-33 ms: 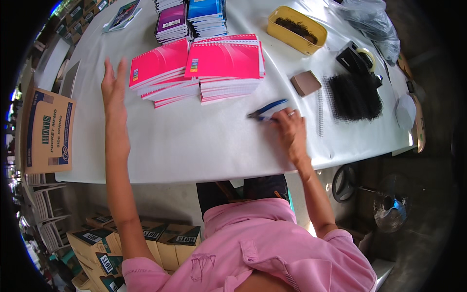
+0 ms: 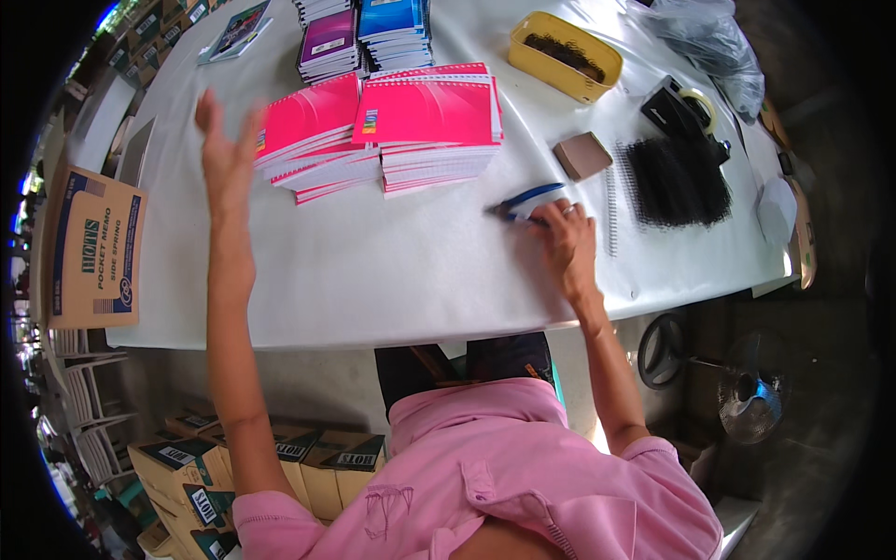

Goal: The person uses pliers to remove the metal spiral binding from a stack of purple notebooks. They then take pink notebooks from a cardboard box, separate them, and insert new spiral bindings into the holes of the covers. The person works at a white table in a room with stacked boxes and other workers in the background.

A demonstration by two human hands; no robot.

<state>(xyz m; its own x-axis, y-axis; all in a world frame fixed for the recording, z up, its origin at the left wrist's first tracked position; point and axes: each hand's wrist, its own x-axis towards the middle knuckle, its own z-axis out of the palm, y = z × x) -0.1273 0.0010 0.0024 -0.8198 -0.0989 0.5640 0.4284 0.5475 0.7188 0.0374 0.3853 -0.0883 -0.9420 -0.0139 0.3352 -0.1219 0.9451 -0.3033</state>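
Note:
My left hand (image 2: 227, 154) is open with fingers spread, slightly blurred, at the left edge of the pink spiral notebooks. These lie in two side-by-side piles: a left pile (image 2: 313, 117) and a right pile (image 2: 429, 112), showing white page edges. My right hand (image 2: 567, 238) is closed on the handle end of blue-handled pliers (image 2: 532, 194), whose dark tip points left over the white table (image 2: 401, 261). Just right of that hand lie a thin wire coil (image 2: 612, 210) and a small brown block (image 2: 583, 156).
Purple notebooks (image 2: 329, 47) and blue notebooks (image 2: 397, 33) are stacked behind. A yellow tub (image 2: 565, 79) holds dark coils; a black heap of coils (image 2: 677, 184) and a tape dispenser (image 2: 679, 110) lie right. A cardboard box (image 2: 98, 247) stands left, a fan (image 2: 751, 392) below right.
My left hand has moved right to the left pink pile, its fingers spreading wider. My right hand and the pliers have shifted slightly right.

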